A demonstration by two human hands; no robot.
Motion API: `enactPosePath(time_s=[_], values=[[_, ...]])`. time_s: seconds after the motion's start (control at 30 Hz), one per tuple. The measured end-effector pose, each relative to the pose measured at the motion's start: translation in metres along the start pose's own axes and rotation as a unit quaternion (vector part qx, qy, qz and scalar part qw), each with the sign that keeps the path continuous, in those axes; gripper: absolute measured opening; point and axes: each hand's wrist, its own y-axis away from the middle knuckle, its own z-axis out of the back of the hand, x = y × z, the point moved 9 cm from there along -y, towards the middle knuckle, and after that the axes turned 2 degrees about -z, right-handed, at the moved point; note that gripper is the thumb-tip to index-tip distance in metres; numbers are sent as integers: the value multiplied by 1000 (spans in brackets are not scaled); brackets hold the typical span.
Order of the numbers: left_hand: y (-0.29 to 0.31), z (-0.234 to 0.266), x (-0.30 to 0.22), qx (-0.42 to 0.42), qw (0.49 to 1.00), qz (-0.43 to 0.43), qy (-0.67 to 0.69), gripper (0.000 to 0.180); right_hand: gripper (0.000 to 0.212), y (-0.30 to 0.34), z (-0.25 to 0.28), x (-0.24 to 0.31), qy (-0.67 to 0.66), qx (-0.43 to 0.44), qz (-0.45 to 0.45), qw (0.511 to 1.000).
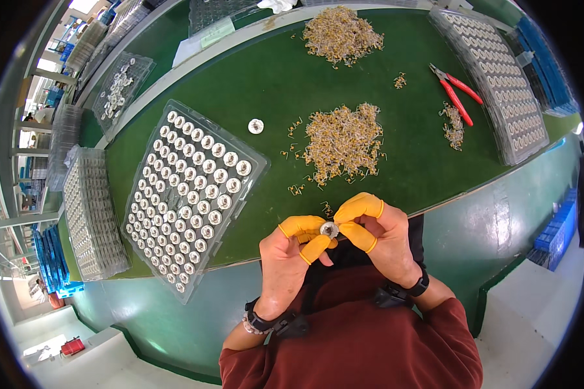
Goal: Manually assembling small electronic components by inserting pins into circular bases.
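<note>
Between my two hands, over the bench's near edge, is a small round white part with a metallic centre point(329, 229). My left hand point(293, 249) pinches it from the left, with yellow covers on the thumb and fingertips. From the other side my right hand point(376, 236), in similar yellow finger covers, has its fingertips closed at the part's rim; whether they also hold a tiny piece is hidden. Just beyond my fingers lie a few small bent metal pieces point(327, 209). Farther off rises a pile of such yellow-and-silver pieces point(345, 144).
A clear tray point(256, 162) of round white parts sits at the left, overhanging the front edge. One loose round part point(255, 126) lies beyond it. Red-handled cutters point(457, 97) rest at right near stacked trays point(499, 87). Another metal pile point(342, 35) stands at the back.
</note>
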Motion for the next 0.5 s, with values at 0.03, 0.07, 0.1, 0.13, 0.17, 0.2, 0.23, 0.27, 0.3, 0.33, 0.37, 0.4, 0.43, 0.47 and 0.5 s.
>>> enactPosePath(time_s=[0.03,0.07,0.1,0.13,0.17,0.2,0.23,0.27,0.3,0.33,0.37,0.4,0.43,0.47,0.5], values=[[0,0,1,4,1000,0,-1,22,18,0,1,1,12,-7,4,1000],[0,0,2,8,1000,0,-2,22,17,0,2,2,24,-13,8,1000],[0,1,3,9,1000,1,-3,22,17,0,2,0,23,-15,8,1000],[0,0,4,12,1000,1,1,21,18,1,4,1,60,-25,42,997],[0,0,5,15,1000,0,4,21,18,2,5,4,96,-35,76,992],[1,0,4,13,1000,-3,-1,20,18,2,4,6,96,-36,76,992],[1,0,4,13,1000,-2,-1,20,18,2,3,9,126,-38,74,988],[2,1,5,12,1000,2,0,20,19,2,2,11,157,-40,72,984],[3,1,5,11,1000,6,2,19,19,2,1,10,157,-40,71,984],[3,1,5,7,1000,10,7,19,19,3,1,12,167,-45,89,981],[3,1,5,7,1000,10,7,19,19,3,0,15,177,-49,108,977],[4,1,6,8,1000,12,9,19,20,4,0,17,188,-51,116,974],[4,2,6,8,1000,14,12,19,20,4,-1,18,189,-50,116,974],[4,3,6,8,1000,14,13,19,21,6,-3,22,212,-56,138,966],[4,3,6,11,1000,13,12,18,21,8,-5,27,234,-60,160,957]])
